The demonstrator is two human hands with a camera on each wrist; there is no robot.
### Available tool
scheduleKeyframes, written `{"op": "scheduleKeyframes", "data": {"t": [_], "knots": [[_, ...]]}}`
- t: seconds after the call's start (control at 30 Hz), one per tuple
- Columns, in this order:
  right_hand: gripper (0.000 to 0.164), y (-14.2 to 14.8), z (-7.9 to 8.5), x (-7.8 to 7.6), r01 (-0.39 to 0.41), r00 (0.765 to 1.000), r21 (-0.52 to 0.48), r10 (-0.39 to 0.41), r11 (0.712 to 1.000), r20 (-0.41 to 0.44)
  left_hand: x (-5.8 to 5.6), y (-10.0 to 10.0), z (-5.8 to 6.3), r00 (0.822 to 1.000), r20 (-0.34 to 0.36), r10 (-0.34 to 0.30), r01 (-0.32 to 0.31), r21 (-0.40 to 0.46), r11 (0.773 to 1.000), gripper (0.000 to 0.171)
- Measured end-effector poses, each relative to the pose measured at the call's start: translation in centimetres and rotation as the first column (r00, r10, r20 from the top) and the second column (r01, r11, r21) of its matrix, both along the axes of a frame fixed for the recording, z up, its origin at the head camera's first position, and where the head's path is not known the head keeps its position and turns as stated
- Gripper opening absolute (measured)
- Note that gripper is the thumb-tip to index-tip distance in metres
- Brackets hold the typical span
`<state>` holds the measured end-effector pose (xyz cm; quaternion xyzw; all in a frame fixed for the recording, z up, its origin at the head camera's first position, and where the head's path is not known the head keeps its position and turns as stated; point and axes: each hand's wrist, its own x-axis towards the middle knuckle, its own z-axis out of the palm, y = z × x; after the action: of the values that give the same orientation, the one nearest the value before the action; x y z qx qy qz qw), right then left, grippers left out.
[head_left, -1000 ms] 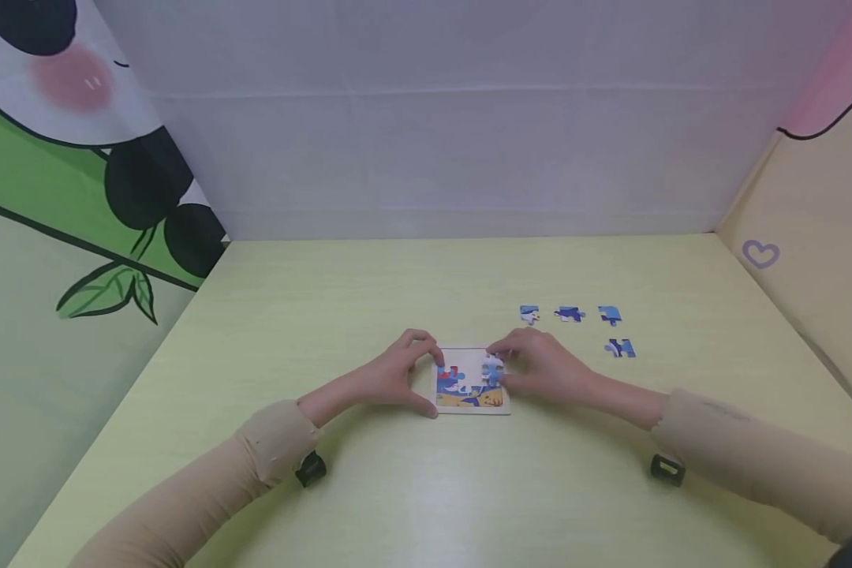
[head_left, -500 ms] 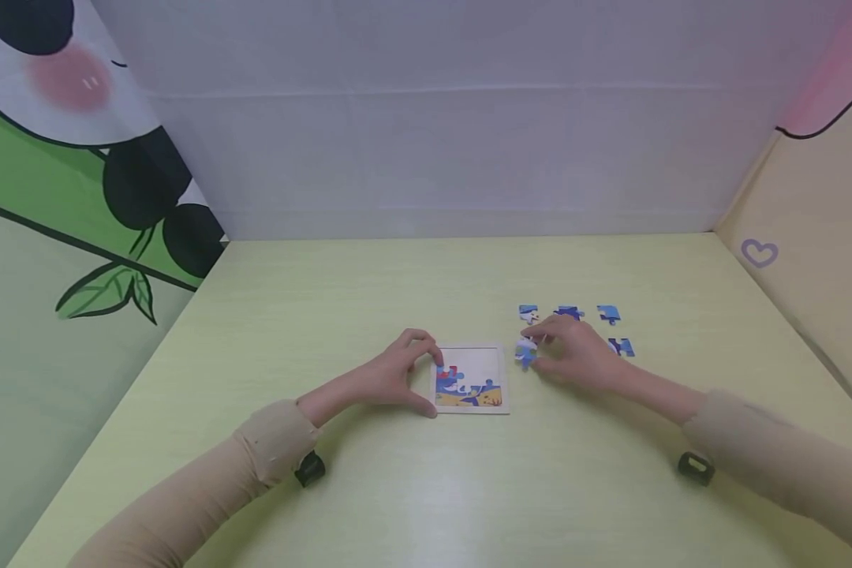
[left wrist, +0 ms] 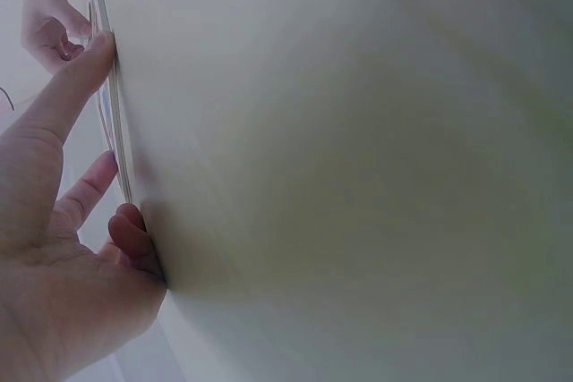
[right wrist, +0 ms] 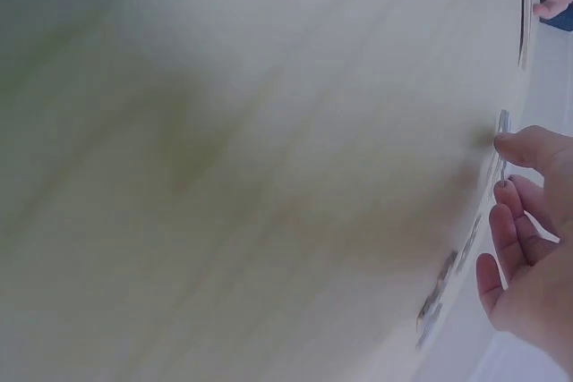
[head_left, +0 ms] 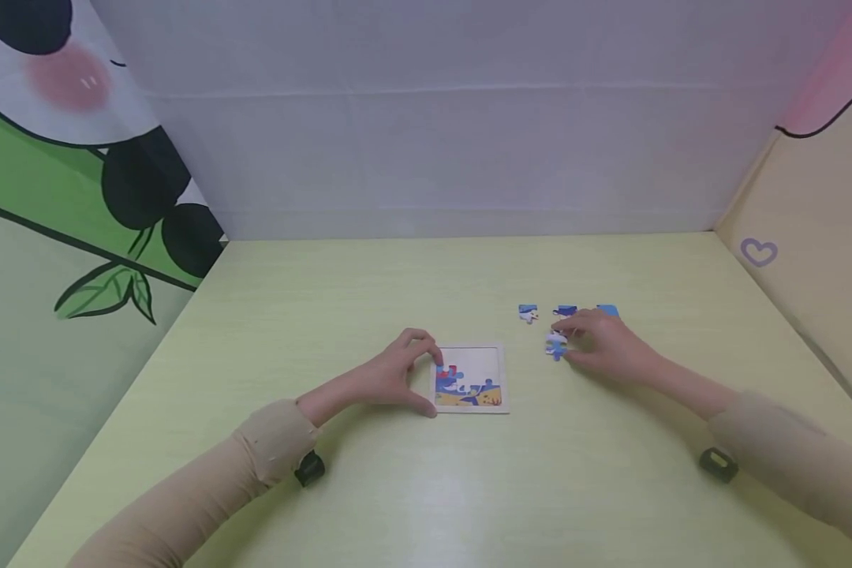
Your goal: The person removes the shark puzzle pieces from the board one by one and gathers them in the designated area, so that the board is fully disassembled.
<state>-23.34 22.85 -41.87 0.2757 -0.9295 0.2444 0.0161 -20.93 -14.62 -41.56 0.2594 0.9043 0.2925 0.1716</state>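
Note:
On the table lies a small square puzzle board [head_left: 470, 355] with a pale frame, its lower part and left side filled with blue, red and yellow pieces. The left hand [head_left: 400, 375] holds this board at its left side, thumb at the near corner and a fingertip higher up the edge. To the right of the board, the right hand [head_left: 607, 347] pinches a white-and-blue puzzle piece [head_left: 557, 347] between thumb and fingers, low at the table. Whether that is one piece or two joined, I cannot tell. In the right wrist view, the thumb [right wrist: 528, 148] presses on its near end.
Behind the right hand are loose puzzle pieces: a blue-and-white one [head_left: 528, 313], a dark blue one [head_left: 565, 310] and a light blue one [head_left: 609, 310], the last two partly hidden. A grey cloth backdrop [head_left: 426, 158] rises at the table's far edge.
From over the board's right side, the right hand has moved right with the white-and-blue puzzle piece, leaving that part of the board bare. The left hand stays in place.

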Motion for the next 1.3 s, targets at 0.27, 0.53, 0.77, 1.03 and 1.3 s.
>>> {"op": "scheduleKeyframes", "data": {"t": [0.27,0.53,0.77,1.03,1.3], "knots": [[0.039,1.6,0.5,-0.4,-0.037,0.999,0.034,0.037,0.999,0.000,0.0,-0.1,0.2,1.000,0.005,0.000,0.000,0.006,1.000,0.064],[0.038,2.9,0.7,-1.0,-0.071,0.997,0.045,0.071,0.996,0.000,-0.1,-0.1,0.3,1.000,0.002,-0.002,0.002,0.004,1.000,0.064],[0.038,3.7,0.5,-1.5,-0.096,0.995,0.084,0.094,0.992,0.026,0.0,0.0,0.4,1.000,0.003,-0.003,0.003,0.004,1.000,0.063],[0.039,4.0,0.6,-1.5,-0.107,0.994,0.104,0.102,0.989,0.045,-0.1,0.0,0.2,1.000,0.018,0.007,-0.007,0.003,1.000,0.063],[0.040,4.0,0.6,-1.3,-0.090,0.994,0.098,0.084,0.991,0.067,0.1,0.0,0.3,1.000,0.007,-0.007,0.007,0.010,1.000,0.063]]}}
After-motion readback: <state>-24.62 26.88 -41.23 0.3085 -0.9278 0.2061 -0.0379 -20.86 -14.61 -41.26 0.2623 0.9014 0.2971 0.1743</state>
